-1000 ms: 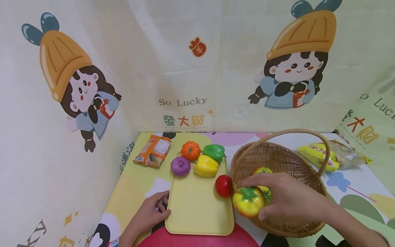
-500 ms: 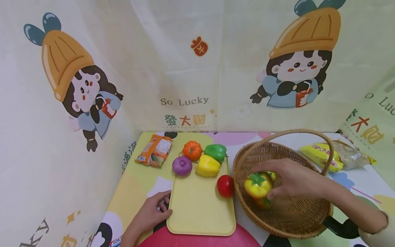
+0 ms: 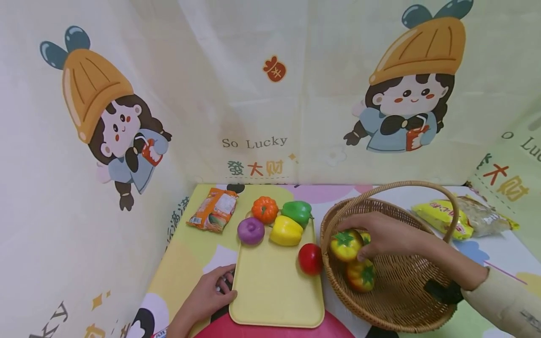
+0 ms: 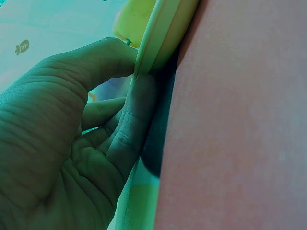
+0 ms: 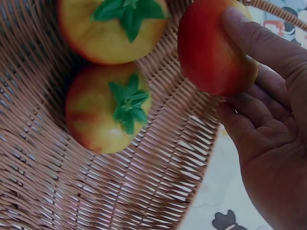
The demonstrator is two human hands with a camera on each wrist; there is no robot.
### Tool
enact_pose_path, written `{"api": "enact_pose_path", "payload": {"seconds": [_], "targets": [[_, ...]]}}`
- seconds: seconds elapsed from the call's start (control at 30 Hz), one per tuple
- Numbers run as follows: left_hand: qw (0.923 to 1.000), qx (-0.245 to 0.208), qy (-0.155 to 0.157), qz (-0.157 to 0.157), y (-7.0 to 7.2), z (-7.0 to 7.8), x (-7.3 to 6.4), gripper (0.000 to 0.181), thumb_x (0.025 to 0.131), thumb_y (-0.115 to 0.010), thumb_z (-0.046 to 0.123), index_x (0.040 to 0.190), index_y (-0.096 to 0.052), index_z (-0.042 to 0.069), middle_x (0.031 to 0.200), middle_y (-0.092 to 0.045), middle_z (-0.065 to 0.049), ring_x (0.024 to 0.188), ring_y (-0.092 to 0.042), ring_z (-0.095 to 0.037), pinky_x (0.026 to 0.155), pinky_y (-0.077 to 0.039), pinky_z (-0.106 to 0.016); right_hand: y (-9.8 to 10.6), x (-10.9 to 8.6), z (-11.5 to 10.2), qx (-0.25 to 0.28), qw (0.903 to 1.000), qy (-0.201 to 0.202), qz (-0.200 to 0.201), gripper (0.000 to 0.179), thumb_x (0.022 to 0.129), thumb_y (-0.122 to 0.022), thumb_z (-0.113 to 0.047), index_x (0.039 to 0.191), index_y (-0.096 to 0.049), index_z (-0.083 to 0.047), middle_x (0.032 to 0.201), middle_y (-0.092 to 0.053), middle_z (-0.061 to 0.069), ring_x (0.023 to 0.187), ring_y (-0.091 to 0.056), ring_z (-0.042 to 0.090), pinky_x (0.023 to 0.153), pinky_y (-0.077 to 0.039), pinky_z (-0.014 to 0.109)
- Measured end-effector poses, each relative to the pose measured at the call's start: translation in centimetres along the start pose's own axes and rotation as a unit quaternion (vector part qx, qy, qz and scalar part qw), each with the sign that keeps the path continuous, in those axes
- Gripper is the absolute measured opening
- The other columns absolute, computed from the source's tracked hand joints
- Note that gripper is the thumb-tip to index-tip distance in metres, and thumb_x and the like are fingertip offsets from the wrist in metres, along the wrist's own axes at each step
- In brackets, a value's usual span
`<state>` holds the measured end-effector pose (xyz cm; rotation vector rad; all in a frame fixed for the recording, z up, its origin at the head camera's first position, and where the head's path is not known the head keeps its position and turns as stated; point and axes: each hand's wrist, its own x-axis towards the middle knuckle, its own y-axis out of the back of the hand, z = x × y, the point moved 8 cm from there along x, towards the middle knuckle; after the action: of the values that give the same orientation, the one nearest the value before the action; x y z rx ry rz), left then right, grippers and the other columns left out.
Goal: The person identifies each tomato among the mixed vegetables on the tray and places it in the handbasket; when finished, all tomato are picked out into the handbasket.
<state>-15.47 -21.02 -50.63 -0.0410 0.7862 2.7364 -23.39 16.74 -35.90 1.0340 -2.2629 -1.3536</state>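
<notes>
My right hand (image 3: 386, 233) holds a yellow-red toy tomato (image 3: 346, 245) with a green leafy top, inside the left side of the wicker basket (image 3: 405, 305). In the right wrist view, the thumb lies on the red side of this tomato (image 5: 211, 52). Two similar tomatoes (image 5: 112, 28) (image 5: 108, 108) rest in the basket beside it. My left hand (image 3: 207, 293) pinches the left rim of the yellow tray (image 3: 276, 295); the left wrist view shows the thumb on top of the tray's rim (image 4: 156, 38) and a finger below.
On the tray's far end sit a purple onion (image 3: 251, 231), a yellow pepper (image 3: 286, 230), a green pepper (image 3: 297, 213) and an orange pumpkin (image 3: 265, 210). A red round fruit (image 3: 310, 259) lies against the basket. Snack bags (image 3: 214, 210) (image 3: 444, 218) flank both sides.
My right hand has carried the tomato from over the basket's near left rim to farther inside it. Another tomato in the basket has come into view. The left hand stays at the tray.
</notes>
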Motion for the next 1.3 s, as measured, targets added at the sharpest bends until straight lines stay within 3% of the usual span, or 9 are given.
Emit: {"api": "enact_pose_path", "payload": {"seconds": [0.57,1.3], "targets": [[0.9999,0.015,-0.004,-0.003,-0.1,0.1,0.1,0.063,0.084,-0.078,0.018,0.139,-0.052,0.001,0.099,-0.056,-0.002,0.075,-0.061,-0.011,0.064,-0.054,-0.028,-1.5,1.3,2.8,0.024,0.9997,-0.007,-0.003,0.062,0.074,-0.086,-0.015,0.130,-0.063,-0.022,0.126,-0.060,-0.008,0.111,-0.056,0.017,0.092,-0.048,0.043],[0.9999,0.011,-0.006,-0.004,0.0,0.2,0.1,0.062,0.084,-0.078,0.017,0.139,-0.053,0.003,0.099,-0.056,-0.002,0.075,-0.061,-0.012,0.063,-0.054,-0.028,-2.2,2.2,3.2,0.021,0.9997,0.005,-0.007,0.061,0.075,-0.084,-0.014,0.132,-0.062,-0.020,0.125,-0.060,-0.006,0.108,-0.056,0.015,0.090,-0.049,0.042]]}}
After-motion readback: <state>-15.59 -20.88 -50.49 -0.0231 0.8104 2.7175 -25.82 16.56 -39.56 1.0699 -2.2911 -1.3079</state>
